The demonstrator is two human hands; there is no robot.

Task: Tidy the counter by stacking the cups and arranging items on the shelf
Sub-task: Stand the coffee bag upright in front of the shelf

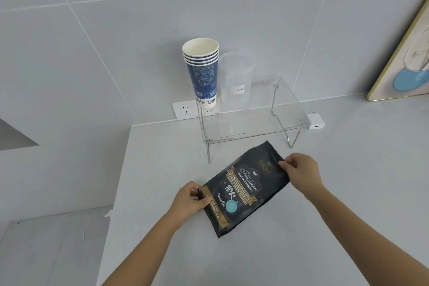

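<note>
Stacked blue cups [202,69] upright on clear shelf [251,121]; black pouch [243,189] flat on counter

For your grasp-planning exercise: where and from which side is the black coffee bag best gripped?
Probably by its two short ends, from either side: the coffee bag lies flat and slanted on the counter, and the left hand and right hand each pinch one end.

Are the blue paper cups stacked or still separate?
Stacked. The blue paper cups stand upright as one nested pile on the clear shelf, with several rims showing one above another at the top.
</note>
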